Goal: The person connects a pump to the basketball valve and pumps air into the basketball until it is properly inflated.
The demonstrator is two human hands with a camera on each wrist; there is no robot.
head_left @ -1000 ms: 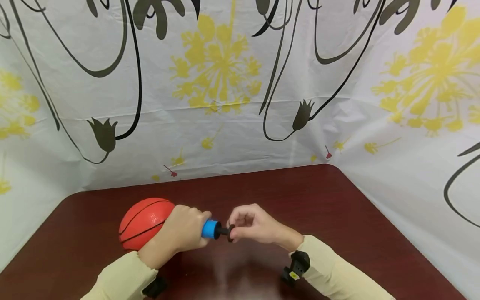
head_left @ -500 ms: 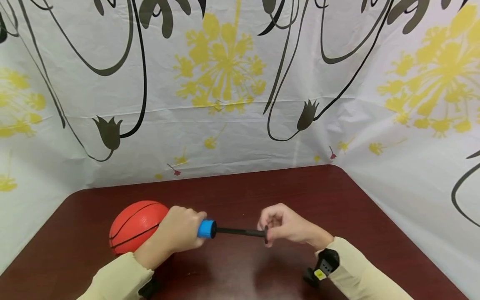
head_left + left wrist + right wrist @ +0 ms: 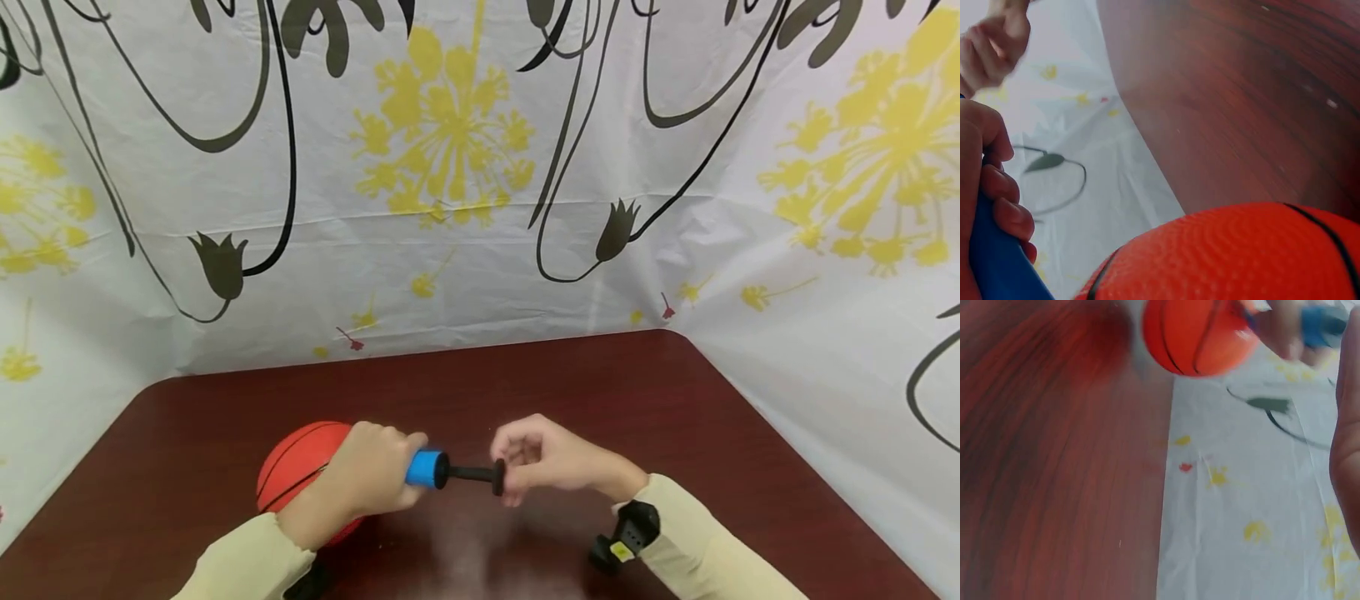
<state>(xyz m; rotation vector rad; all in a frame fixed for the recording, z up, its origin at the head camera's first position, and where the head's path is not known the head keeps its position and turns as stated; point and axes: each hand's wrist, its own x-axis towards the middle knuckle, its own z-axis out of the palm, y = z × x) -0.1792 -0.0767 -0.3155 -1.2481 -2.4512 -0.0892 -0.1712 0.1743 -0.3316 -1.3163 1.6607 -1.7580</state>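
Observation:
My left hand (image 3: 375, 471) grips the blue barrel of a hand pump (image 3: 425, 469), fingers wrapped round it as the left wrist view also shows. A black rod (image 3: 471, 473) sticks partway out of the barrel toward the right. At its end is a black disc-shaped handle (image 3: 498, 477), which my right hand (image 3: 551, 462) pinches between thumb and fingers. Left of the pump, partly behind my left hand and forearm, is a red ball with black lines (image 3: 298, 467). The ball fills the bottom of the left wrist view; the pump's far end is hidden by my left hand in the head view.
A dark reddish-brown table (image 3: 637, 400) lies beneath both hands. White sheeting (image 3: 465, 275) printed with yellow flowers and dark stems rises behind the table and along its sides. A black device (image 3: 637, 527) is strapped on my right wrist.
The rod was first nearly in, then drawn far out to the right, and now is partway back in, my right hand moving with it. The ball has shifted and tilted beside my left hand.

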